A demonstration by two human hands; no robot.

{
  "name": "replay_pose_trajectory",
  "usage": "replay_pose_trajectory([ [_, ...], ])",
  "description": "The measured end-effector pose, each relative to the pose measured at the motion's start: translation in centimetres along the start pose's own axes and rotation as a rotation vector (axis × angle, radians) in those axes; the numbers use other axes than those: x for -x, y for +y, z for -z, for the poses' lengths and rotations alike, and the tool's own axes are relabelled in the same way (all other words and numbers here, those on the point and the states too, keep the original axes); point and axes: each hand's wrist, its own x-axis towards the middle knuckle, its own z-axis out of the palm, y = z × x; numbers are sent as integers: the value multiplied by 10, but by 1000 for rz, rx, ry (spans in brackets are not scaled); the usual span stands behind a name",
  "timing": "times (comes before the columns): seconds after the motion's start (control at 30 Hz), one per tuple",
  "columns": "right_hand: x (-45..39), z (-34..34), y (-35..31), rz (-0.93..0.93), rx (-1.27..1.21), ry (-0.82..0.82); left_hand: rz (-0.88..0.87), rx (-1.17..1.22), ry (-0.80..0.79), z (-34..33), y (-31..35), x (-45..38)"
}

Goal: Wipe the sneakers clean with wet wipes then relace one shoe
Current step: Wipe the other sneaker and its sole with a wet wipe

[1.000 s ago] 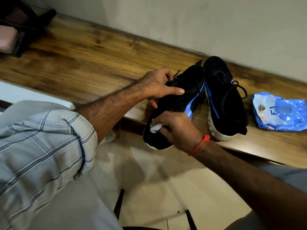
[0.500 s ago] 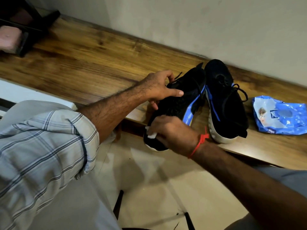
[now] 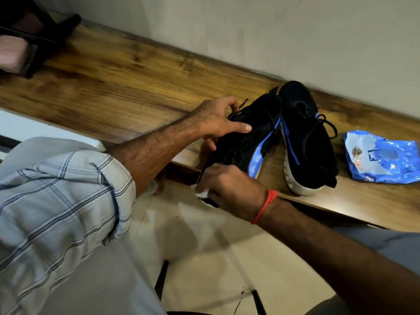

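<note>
The near sneaker (image 3: pixel 244 142) lies tipped on its side at the front edge of the counter (image 3: pixel 118 87), its long axis running from the heel end by the wall down to the toe, which hangs past the edge toward the person. The right hand (image 3: pixel 229 185) sits on that toe end, its fingers curled round a white wet wipe (image 3: pixel 201 192) and pressing it against the shoe; only a corner of the wipe shows. The left hand (image 3: pixel 218 121) grips the same sneaker higher up, near the laces, thumb laid straight across the upper and the other fingers curled over the far side. So the unwiped length of the shoe, as I judge it, lies away from the right hand, up along the shoe toward the wall, and the right hand is the nearer 1 for that stroke.

Just right of this sneaker, touching or nearly so, the second sneaker (image 3: pixel 306 137) rests upright on its sole. Further right of it lies a blue wipes pack (image 3: pixel 384 160); its print is too small to read. The blue side panel of the near sneaker bears pale marks, also unreadable.
</note>
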Motion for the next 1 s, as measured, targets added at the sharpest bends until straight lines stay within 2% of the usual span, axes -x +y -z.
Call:
replay_pose_trajectory([
  [0.13, 6, 33, 40, -255, 154, 138, -4, -17, -3, 3, -1, -1],
  [0.23, 16, 49, 43, -305, 119, 322, 4, -27, -12, 5, -2, -1],
  [0.3, 16, 47, 36, -281, 116, 372, 4, -23, -16, 5, -1, -2],
  [0.4, 14, 27, 26, -212, 183, 292, 10, 5, -18, 3, -1, -2],
  [0.47, 11, 13, 22, -239, 159, 217, 10, 19, -15, 1, -1, -1],
  [0.53, 10, 6, 16, -270, 85, 150, 3, 17, -5, -1, -2, -1],
  [0.63, 9, 9, 3, -218, -72, 30, 0, 13, -4, -1, -1, -1],
  [0.77, 15, 33, 5, -194, -238, -234, -4, 15, -24, 2, -3, -2],
  [0.83, 21, 46, 17, -306, -333, -131, 4, 29, -50, 7, -5, -3],
  [0.9, 28, 60, 32, -413, -413, 130, 6, 42, -56, 11, -6, -4],
  [1.0, 37, 69, 53, -559, -363, 511, 1, -2, 2, 18, -8, -7],
])
